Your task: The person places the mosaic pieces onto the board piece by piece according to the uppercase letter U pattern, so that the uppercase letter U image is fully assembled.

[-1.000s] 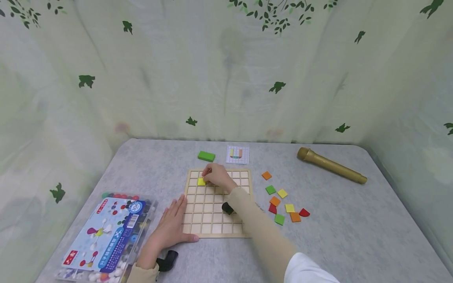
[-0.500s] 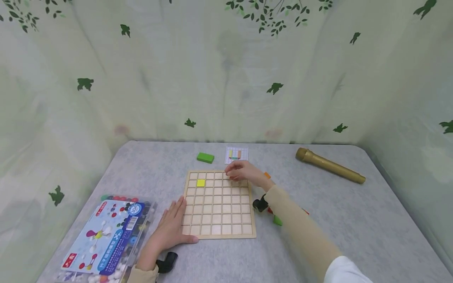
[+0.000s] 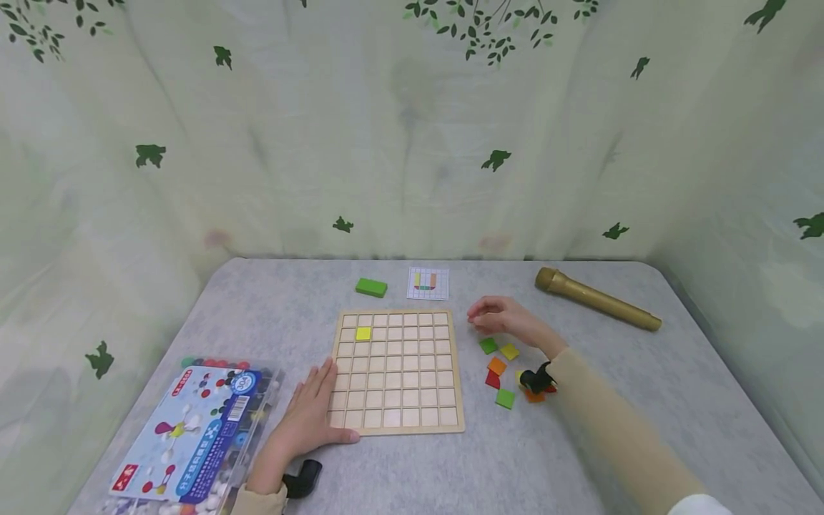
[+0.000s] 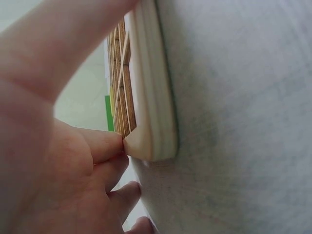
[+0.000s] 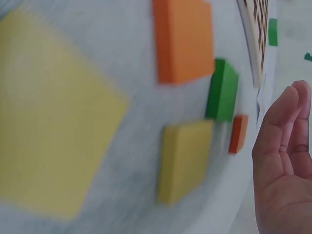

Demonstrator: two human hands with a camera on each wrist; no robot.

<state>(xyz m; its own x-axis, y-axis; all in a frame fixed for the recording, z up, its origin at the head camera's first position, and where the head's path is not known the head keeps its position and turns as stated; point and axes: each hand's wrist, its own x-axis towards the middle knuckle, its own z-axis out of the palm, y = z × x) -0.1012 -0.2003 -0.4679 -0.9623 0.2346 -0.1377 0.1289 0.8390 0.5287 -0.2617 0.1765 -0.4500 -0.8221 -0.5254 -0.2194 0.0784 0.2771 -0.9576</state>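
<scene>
A wooden grid board [image 3: 460, 400] lies on the table in the head view, with one yellow square tile [image 3: 363, 334] in its upper left. My left hand [image 3: 309, 411] rests flat along the board's left edge, thumb at the front edge; the left wrist view shows fingers [image 4: 105, 146] touching the board's corner [image 4: 153, 141]. To the right of the board, my right hand [image 3: 508, 318] hovers with loosely bent fingers and nothing between them. Under and in front of it lie loose tiles, including a green tile [image 3: 488, 345], a yellow tile [image 5: 185, 161] and an orange tile [image 5: 239, 134].
A small pattern card [image 3: 428, 284] and a green block [image 3: 371, 287] sit behind the board. A gold microphone-shaped stick [image 3: 599, 299] lies at the back right. On the left is a plastic case [image 3: 187, 429] of molecule-model parts. Fabric walls [image 3: 412, 143] surround the table.
My right hand has let go of the yellow tile on the board and moved right, off the board to the loose tiles. My left hand has stayed in place.
</scene>
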